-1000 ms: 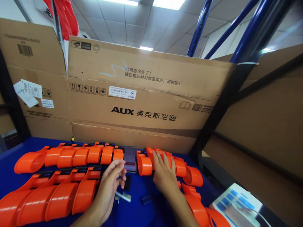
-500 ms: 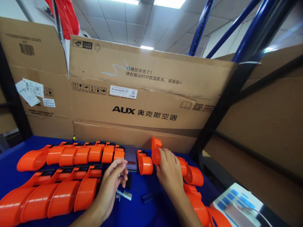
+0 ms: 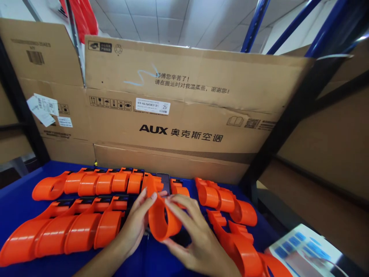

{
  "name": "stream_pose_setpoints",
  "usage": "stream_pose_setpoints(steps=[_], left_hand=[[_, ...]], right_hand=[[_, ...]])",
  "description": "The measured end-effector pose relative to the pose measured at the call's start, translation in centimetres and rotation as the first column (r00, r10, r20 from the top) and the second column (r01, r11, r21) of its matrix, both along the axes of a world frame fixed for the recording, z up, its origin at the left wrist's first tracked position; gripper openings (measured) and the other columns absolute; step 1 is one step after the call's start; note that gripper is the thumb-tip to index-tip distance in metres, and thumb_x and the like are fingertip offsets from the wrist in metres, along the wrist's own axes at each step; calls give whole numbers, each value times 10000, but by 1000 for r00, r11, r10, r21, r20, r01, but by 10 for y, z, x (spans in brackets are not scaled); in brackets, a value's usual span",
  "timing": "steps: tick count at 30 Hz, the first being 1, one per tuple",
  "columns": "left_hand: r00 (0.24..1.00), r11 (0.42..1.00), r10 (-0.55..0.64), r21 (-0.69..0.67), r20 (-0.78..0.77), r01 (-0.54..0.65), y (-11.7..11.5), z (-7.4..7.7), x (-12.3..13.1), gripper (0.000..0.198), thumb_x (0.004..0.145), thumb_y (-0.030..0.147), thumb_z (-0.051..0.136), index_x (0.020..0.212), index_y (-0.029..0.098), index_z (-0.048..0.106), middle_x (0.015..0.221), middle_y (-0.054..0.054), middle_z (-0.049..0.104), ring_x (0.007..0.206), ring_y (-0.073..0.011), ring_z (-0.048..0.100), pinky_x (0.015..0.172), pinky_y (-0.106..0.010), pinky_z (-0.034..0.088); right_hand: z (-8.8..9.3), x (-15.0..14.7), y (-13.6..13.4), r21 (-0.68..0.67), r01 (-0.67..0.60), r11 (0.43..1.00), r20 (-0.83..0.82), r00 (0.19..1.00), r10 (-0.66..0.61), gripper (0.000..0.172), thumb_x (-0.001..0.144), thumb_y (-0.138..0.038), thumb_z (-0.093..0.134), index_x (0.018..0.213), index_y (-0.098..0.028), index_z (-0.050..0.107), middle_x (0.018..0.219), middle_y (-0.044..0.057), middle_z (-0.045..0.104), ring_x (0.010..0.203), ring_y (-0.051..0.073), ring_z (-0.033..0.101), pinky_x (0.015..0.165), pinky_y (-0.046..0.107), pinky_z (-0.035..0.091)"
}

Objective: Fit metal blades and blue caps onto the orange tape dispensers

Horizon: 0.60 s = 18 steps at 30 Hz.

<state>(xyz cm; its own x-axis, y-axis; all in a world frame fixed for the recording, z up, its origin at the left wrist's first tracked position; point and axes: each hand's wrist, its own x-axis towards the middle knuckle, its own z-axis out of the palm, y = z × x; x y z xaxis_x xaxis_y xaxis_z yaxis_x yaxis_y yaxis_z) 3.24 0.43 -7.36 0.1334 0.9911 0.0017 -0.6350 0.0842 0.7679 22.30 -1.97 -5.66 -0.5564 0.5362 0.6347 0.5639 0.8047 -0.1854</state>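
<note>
Between my two hands is an orange plastic ring part (image 3: 158, 221), a wide loop with a ribbed arm pointing up and away from me. My left hand (image 3: 136, 219) grips its left side with thumb and fingers. My right hand (image 3: 193, 227) holds the loop's right side, fingers on top and thumb below. Behind it, a single orange ring part (image 3: 181, 189) stands near a dark phone (image 3: 165, 181), which is partly hidden. The small items on the blue surface beneath my hands are mostly covered.
To the left, two rows of orange ring parts (image 3: 83, 232) with black inserts line the blue table (image 3: 17, 206). More orange parts (image 3: 245, 250) lie at the right, beside a white device with blue keys (image 3: 305, 246). A cardboard wall (image 3: 184, 123) closes the back; a dark post (image 3: 276, 142) stands right.
My right hand has carried the orange ring part from the back right row to the middle. My left hand has taken hold of it too. The view has shifted slightly.
</note>
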Motion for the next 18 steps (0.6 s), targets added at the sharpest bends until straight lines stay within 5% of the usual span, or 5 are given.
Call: stream_pose_setpoints(steps=[4, 8, 10, 13, 18], left_hand=[[1000, 998, 23, -64, -6, -24, 1, 1, -3, 279, 780, 341, 786, 978, 151, 741, 1064, -114, 782, 1045, -271, 705, 926, -331, 531], [995, 987, 16, -160, 98, 0, 3, 1, -9, 314, 821, 442, 698, 890, 139, 739, 843, -76, 762, 730, -206, 720, 686, -291, 573], [991, 982, -9, -186, 131, 33, 3, 1, -13, 344, 834, 478, 666, 850, 140, 726, 744, -62, 734, 623, -195, 701, 614, -294, 571], [983, 973, -78, -205, 164, 111, 3, 0, -15, 375, 831, 528, 660, 830, 155, 696, 680, -56, 714, 590, -207, 704, 567, -298, 569], [960, 940, -199, -240, 196, 244, 4, -4, -13, 449, 841, 598, 616, 821, 154, 683, 639, -73, 711, 521, -200, 684, 478, -273, 528]], right_hand=[[1, -7, -2, -82, -112, 990, -47, 993, 108, 737, 875, -415, 691, 1514, -217, 382, 1435, 148, 546, 1337, 314, 507, 1098, 458, 442], [4, -6, 3, -198, 72, 977, -169, 980, -106, 179, 996, -273, 481, 1045, -213, 642, 1000, 83, 694, 967, 232, 641, 870, 369, 516], [3, -8, 7, -252, 174, 952, -10, 983, -183, 194, 990, -264, 499, 865, -217, 638, 853, 48, 667, 848, 212, 614, 801, 346, 488], [-2, -14, 9, -304, 221, 926, 291, 948, -131, 101, 924, -308, 624, 900, -221, 669, 948, 45, 666, 921, 217, 598, 825, 332, 454], [-12, -27, 8, -311, 279, 909, 443, 888, -121, 115, 905, -298, 651, 966, -209, 691, 1018, 58, 651, 945, 214, 582, 838, 319, 420]])
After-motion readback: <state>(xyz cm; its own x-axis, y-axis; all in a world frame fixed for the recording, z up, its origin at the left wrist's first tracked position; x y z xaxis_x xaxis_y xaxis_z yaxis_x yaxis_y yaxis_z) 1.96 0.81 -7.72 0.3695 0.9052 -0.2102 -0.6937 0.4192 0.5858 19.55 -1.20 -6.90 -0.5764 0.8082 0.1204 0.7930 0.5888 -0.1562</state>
